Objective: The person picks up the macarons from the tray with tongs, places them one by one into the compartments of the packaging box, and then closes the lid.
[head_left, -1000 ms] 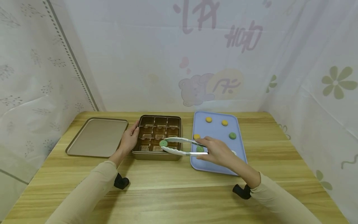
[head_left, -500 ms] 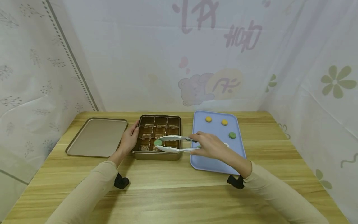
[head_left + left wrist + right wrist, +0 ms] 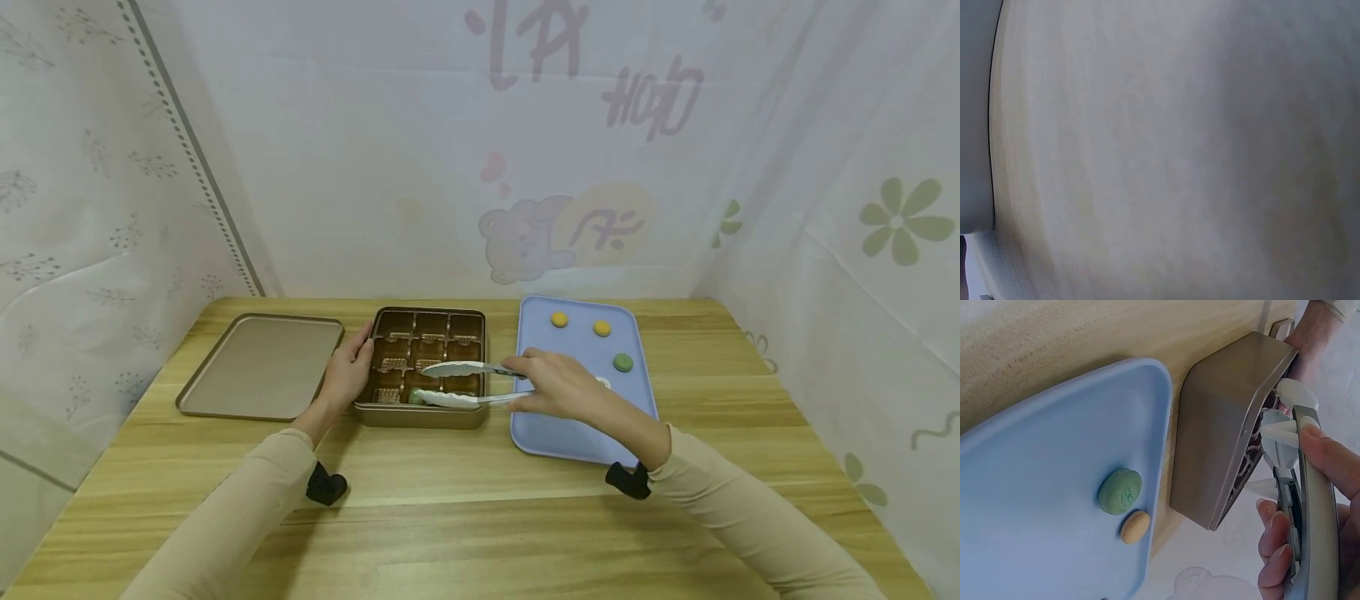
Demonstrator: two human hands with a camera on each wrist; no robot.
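On the left side of the brown divided box (image 3: 420,418), the left hand (image 3: 345,375) rests with fairly straight fingers against the wall. The right hand (image 3: 555,385) holds white-tipped tongs (image 3: 453,400) over the box's front row, their two arms spread apart. A green macaron (image 3: 415,397) lies low in the front middle compartment, partly hidden by the nearer tong arm. In the right wrist view, the right hand (image 3: 1316,506) has thumb and fingers round the tongs (image 3: 1322,531), beside the box (image 3: 1216,419); the macaron there cannot be made out.
A blue tray (image 3: 577,437) on the right carries yellow macarons (image 3: 559,319), a green one (image 3: 623,362) and a pale item (image 3: 603,382) partly behind the right hand. At the left lies a flat gold-brown lid (image 3: 262,367). Patterned cloth hangs behind the table.
The tongs moved left over the box, then their arms spread. The green macaron went from between the tips down into the front middle compartment. The left hand stayed at the box.
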